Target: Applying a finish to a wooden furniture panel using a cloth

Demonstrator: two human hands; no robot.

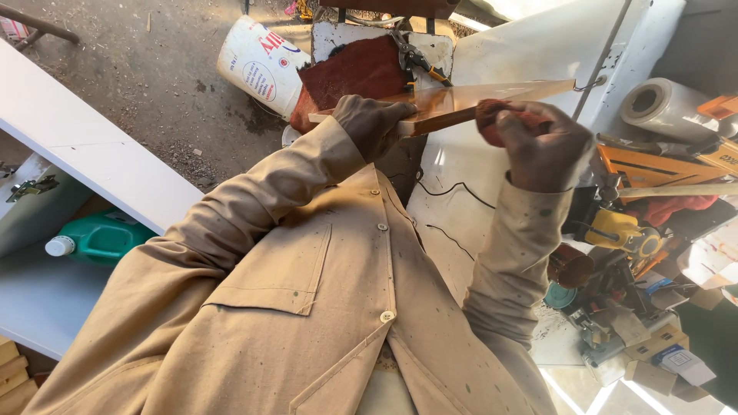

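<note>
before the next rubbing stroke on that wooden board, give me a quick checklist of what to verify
1. Left hand holding the wooden board: ok.
2. Right hand closed on the red pad: ok.
3. Pad touching the board's surface: ok.
4. Board's far end supported: cannot tell.
5. Pliers clear of the board: ok, they lie behind it.
6. Black cable below clear of the sleeves: cannot tell.

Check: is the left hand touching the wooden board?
Touching. The head view shows the left hand gripping the near edge of the wooden board, fingers wrapped over it, while the right hand presses a reddish pad on it.
</note>
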